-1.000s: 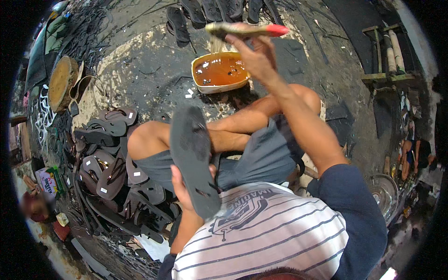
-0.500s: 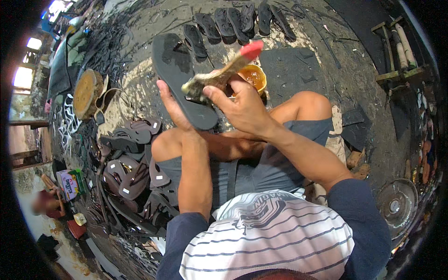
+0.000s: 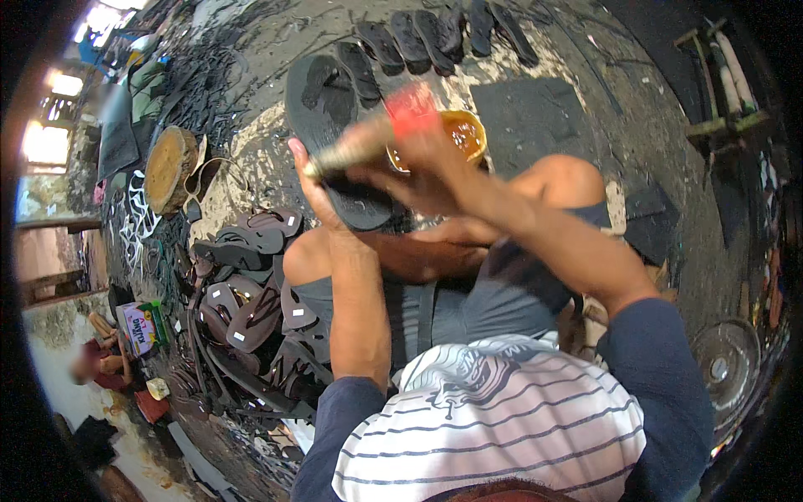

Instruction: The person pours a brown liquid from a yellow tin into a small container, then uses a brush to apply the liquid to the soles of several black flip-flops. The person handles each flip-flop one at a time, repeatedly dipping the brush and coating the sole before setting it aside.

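Observation:
My left hand (image 3: 316,188) grips a dark sandal sole (image 3: 316,96) from beneath, near its narrower end, and tilts it up in front of my crossed legs. Wet, shiny patches show on its upper face. In my right hand (image 3: 422,171), smeared by motion, is a brush (image 3: 411,110) with a red-ended handle. Its pale tip lies across the sole, close to my left thumb; whether it touches is hard to tell. Behind the right hand stands a yellow bowl (image 3: 479,157) of amber liquid, partly hidden by that hand.
Several dark soles (image 3: 410,46) lie in a row beyond, beside a flat black sheet (image 3: 531,117). Brown sandals (image 3: 251,314) are heaped by my left knee, with a round wooden block (image 3: 170,171) farther off. Another person (image 3: 109,361) sits far left; a round wire guard (image 3: 721,368) lies right.
My right hand has swung the brush left and lower across the sole, its tip now by the left thumb. The sole stays in my left hand. The whole view has shifted slightly.

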Tool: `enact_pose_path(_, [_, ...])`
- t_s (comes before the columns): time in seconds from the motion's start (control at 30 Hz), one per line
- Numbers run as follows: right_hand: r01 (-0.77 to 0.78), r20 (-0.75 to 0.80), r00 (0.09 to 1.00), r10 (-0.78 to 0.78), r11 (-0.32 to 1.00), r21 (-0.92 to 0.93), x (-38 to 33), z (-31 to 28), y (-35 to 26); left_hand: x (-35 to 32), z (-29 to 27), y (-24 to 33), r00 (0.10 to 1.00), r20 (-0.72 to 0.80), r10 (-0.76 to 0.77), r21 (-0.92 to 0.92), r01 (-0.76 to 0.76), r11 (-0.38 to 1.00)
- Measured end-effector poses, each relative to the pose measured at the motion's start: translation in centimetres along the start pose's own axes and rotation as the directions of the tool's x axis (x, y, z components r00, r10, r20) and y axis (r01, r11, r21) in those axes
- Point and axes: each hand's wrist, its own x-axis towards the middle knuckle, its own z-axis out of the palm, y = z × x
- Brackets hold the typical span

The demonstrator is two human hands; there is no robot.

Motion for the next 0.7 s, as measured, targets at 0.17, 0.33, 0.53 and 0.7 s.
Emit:
enact_pose_path(0.17, [-0.073,0.161,0.979,0.125,0.953,-0.295,2.7,-2.1,1.1,1.1,-1.5,-3.9,0.996,-0.004,0.090,-0.253,-0.088,0.964])
enact_pose_path(0.33, [-0.215,0.150,0.962,0.227,0.972,-0.091,-4.3,-4.2,1.9,5.7,2.1,-4.1,0.917,-0.325,-0.230,-0.072,0.218,0.973])
enact_pose_path(0.53, [-0.591,0.094,0.796,0.598,0.734,0.335,0.3,-9.1,-0.7,22.2,-8.5,-1.4,0.933,-0.354,-0.065,0.240,0.158,0.958])
enact_pose_path(0.7, [-0.711,0.006,0.697,0.717,0.689,0.139,0.9,-12.4,-0.5,21.2,-13.7,6.6,0.910,-0.194,0.366,0.955,0.090,0.284])
